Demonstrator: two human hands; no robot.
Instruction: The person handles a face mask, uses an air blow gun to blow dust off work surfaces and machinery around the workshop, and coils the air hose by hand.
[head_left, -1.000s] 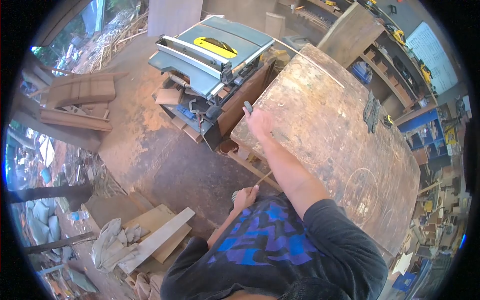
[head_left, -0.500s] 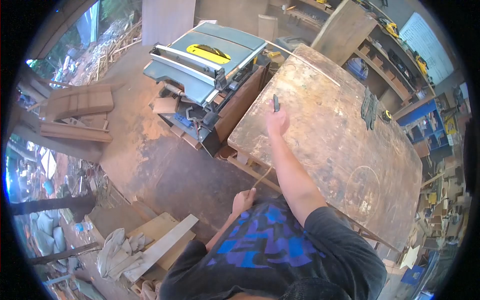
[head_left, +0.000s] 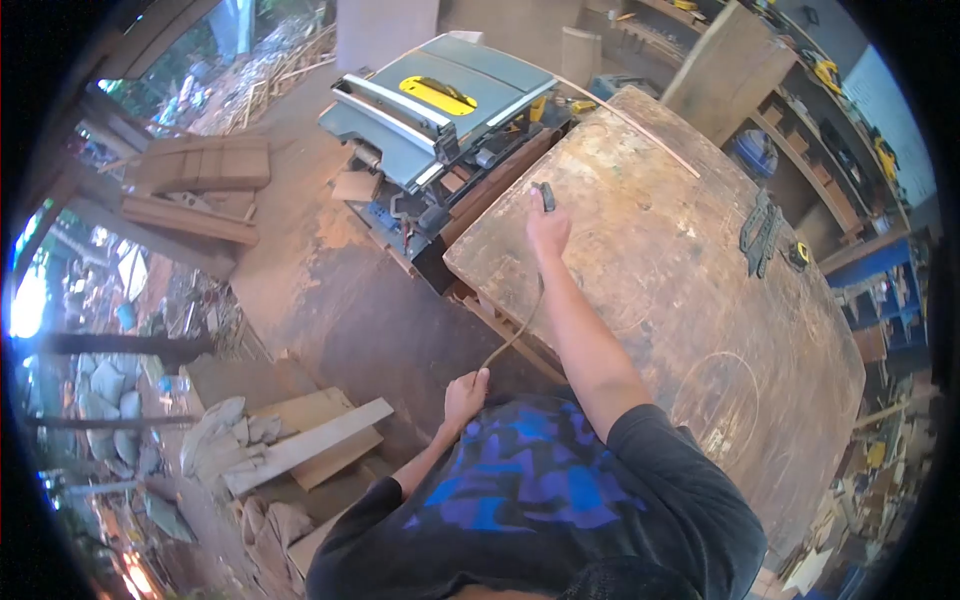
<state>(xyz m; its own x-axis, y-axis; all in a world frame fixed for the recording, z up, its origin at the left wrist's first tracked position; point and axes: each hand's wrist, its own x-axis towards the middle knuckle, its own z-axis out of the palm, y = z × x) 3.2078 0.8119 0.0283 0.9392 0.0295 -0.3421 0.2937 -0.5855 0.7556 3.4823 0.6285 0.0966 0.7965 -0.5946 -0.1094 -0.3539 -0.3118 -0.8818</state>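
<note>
My right hand [head_left: 549, 232] is over the near left part of the worn wooden table [head_left: 640, 270], closed round a small dark object [head_left: 546, 196] that sticks out past the fingers. A thin brown cord [head_left: 513, 338] curves from beneath my right wrist down to my left hand [head_left: 466, 396]. Beside the table's edge, close to my body, my left hand is closed on the lower end of this cord. Whether the cord joins the dark object is hidden by my right hand.
A table saw [head_left: 450, 100] with a yellow insert stands beyond the table's left corner. Dark straps [head_left: 760, 235] and a tape measure [head_left: 798, 254] lie at the table's right. Boards and cloth [head_left: 228, 440] are at the lower left. Shelves [head_left: 815, 165] line the upper right.
My right hand has moved from the table's left edge onto its top, with the dark object. The cord now shows longer and curved between the hands. My left hand has shifted slightly left.
</note>
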